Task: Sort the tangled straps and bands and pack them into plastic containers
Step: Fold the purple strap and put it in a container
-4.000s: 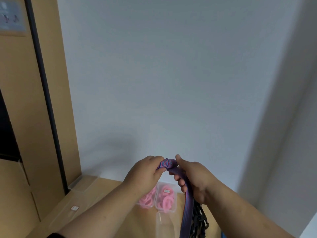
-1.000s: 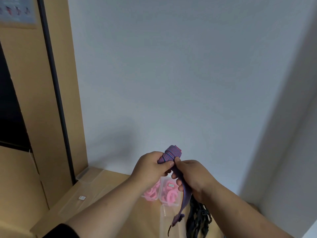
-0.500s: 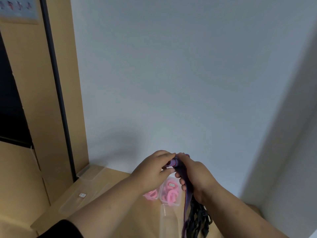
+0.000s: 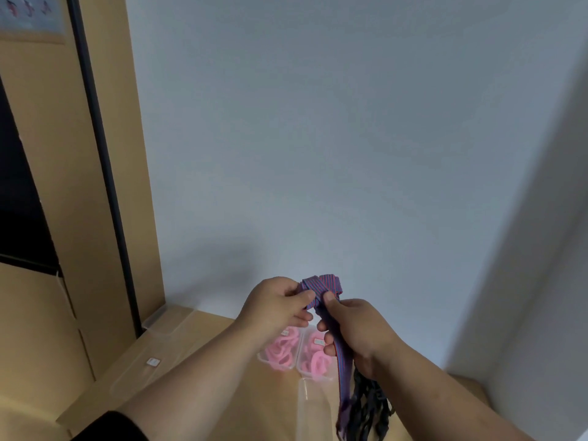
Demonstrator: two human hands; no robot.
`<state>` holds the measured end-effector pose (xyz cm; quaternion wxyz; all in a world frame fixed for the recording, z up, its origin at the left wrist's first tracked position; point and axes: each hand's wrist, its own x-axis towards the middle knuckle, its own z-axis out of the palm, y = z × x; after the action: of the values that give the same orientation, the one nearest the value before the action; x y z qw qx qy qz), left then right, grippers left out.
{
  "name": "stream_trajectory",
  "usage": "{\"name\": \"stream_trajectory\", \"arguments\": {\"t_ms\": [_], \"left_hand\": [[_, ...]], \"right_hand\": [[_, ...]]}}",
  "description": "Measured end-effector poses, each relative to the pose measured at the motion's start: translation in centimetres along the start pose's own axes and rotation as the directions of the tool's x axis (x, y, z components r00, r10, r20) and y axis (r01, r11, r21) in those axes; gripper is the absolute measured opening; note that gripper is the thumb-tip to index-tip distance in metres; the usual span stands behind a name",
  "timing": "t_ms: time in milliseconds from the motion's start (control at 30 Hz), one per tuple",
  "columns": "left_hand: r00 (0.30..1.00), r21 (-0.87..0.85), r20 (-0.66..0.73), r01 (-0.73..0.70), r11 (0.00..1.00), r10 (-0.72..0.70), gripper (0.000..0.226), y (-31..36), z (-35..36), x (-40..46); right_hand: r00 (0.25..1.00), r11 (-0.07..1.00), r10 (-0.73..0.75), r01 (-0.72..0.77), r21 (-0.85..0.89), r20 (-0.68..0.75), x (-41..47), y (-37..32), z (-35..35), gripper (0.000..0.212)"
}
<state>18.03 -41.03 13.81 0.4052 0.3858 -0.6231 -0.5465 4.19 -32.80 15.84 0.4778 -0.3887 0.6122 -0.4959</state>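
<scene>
So you've got both hands up in front of the white wall, working the purple striped strap. Your left hand pinches the folded top of it between thumb and fingers, and your right hand has its thumb pressed on the crossing and its fingers curled round the length that hangs down. The strap's tail drops past your right wrist, right beside a tangled bunch of black straps that also hangs from under that hand; can't tell exactly how those are held.

Down on the wooden counter, just below your hands, sit two small clear plastic containers side by side, the left one and the right one, both filled with pink bands. Another clear container sits nearer to you, partly behind the hanging strap. Off to the left there's a longer clear plastic box with a little white label, close to the tan wooden panel with the dark strip.
</scene>
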Motion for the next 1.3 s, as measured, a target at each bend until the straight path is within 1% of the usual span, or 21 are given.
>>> {"name": "stream_trajectory", "arguments": {"t_ms": [33, 67, 133, 200, 267, 333, 400, 467, 500, 567, 600, 667, 700, 733, 800, 933, 1000, 1067, 1133, 1200, 1300], "left_hand": [[0.995, 0.155, -0.029, -0.089, 0.984, 0.095, 0.007, -0.2, -0.2, 0.2], [0.977, 0.354, -0.027, -0.189, 0.916, 0.211, 0.009, -0.4, -0.4, 0.2], [0.912, 0.667, 0.065, -0.341, 0.662, 0.404, 0.013, -0.9, -0.6, 0.1], [0.862, 0.746, 0.149, -0.420, 0.517, 0.485, 0.010, -1.4, -0.8, 0.0], [0.817, 0.739, 0.185, -0.482, 0.471, 0.546, 0.006, -2.2, -1.0, 0.1], [0.765, 0.731, 0.236, -0.546, 0.408, 0.599, 0.012, -2.8, -1.2, 0.0], [0.712, 0.725, 0.277, -0.595, 0.346, 0.645, 0.017, -3.3, -1.2, -0.1], [0.683, 0.702, 0.283, -0.626, 0.340, 0.673, 0.021, -3.6, -1.2, -0.2], [0.686, 0.668, 0.274, -0.640, 0.380, 0.674, 0.022, -3.9, -1.3, -0.1], [0.769, 0.562, 0.201, -0.598, 0.571, 0.607, 0.024, -3.7, -1.3, -0.5], [0.840, 0.480, 0.141, -0.521, 0.706, 0.524, 0.026, -3.5, -1.1, -0.9], [0.975, 0.197, 0.046, -0.223, 0.955, 0.218, 0.033, -2.3, -0.5, -1.7], [0.997, 0.024, 0.051, -0.057, 0.998, 0.056, 0.033, -1.8, -0.2, -2.0], [0.996, -0.102, 0.075, 0.054, 0.993, -0.047, 0.030, -1.4, 0.0, -2.0], [0.991, -0.163, 0.098, 0.109, 0.981, -0.094, 0.026, -0.8, 0.2, -1.9], [0.992, -0.103, 0.117, 0.055, 0.993, -0.043, 0.018, -0.7, -0.3, -1.4], [0.992, -0.026, 0.122, -0.020, 0.999, 0.023, 0.012, -1.0, -0.8, -1.0], [0.988, 0.094, 0.092, -0.129, 0.987, 0.121, 0.019, -1.3, -1.2, -0.7], [0.958, 0.380, 0.107, -0.285, 0.880, 0.265, 0.029, -1.6, -1.8, -0.7], [0.899, 0.607, 0.198, -0.425, 0.671, 0.391, 0.035, -2.0, -2.1, -0.8], [0.820, 0.668, 0.318, -0.550, 0.501, 0.476, 0.034, -2.3, -1.9, -1.2]], "right_hand": [[1.000, 1.000, 0.025, -0.025, 0.008, -0.007, 0.0, 0.1, 0.2, 0.042], [0.999, 0.999, 0.044, -0.044, 0.014, -0.006, -0.1, 0.1, 0.3, 0.042], [0.998, 0.998, 0.062, -0.062, 0.008, 0.005, -0.1, 0.1, 0.4, 0.044], [0.997, 0.997, 0.079, -0.079, 0.001, 0.004, 0.0, 0.0, 0.5, 0.051], [0.994, 0.994, 0.107, -0.107, 0.029, 0.001, 0.1, -0.1, 0.6, 0.059], [0.990, 0.989, 0.141, -0.140, 0.056, -0.003, 0.1, -0.1, 0.7, 0.065], [0.987, 0.986, 0.158, -0.156, 0.061, -0.020, 0.1, 0.1, 0.7, 0.061], [0.987, 0.986, 0.155, -0.152, 0.074, -0.031, 0.1, 0.2, 0.8, 0.050], [0.989, 0.986, 0.144, -0.141, 0.085, -0.035, 0.1, 0.2, 0.7, 0.046], [0.992, 0.990, 0.110, -0.105, 0.098, -0.056, 0.2, 0.0, 0.6, 0.045], [0.993, 0.992, 0.094, -0.087, 0.094, -0.073, 0.2, -0.1, 0.5, 0.046], [0.994, 0.997, 0.053, -0.047, 0.064, -0.091, 0.0, -0.3, 0.5, 0.047], [0.996, 0.999, 0.029, -0.025, 0.041, -0.086, -0.1, -0.3, 0.5, 0.048], [0.997, 1.000, 0.007, -0.007, 0.010, -0.074, -0.3, -0.4, 0.6, 0.049], [0.999, 0.998, -0.022, 0.019, -0.066, -0.039, -0.5, -0.3, 0.7, 0.050], [1.000, 0.996, -0.010, 0.011, -0.093, 0.007, -0.6, 0.2, 0.6, 0.048], [1.000, 0.995, 0.019, -0.018, -0.100, 0.008, -0.7, 0.3, 0.3, 0.047], [0.999, 0.997, 0.035, -0.035, -0.069, 0.002, -0.8, 0.4, 0.0, 0.051], [0.999, 0.998, 0.044, -0.044, -0.032, -0.011, -0.6, 0.5, -0.2, 0.064], [0.998, 0.997, 0.058, -0.059, -0.049, -0.009, -0.6, 0.5, -0.3, 0.068], [0.998, 0.996, 0.054, -0.055, -0.077, -0.016, -0.9, 0.5, -0.3, 0.064]]}}
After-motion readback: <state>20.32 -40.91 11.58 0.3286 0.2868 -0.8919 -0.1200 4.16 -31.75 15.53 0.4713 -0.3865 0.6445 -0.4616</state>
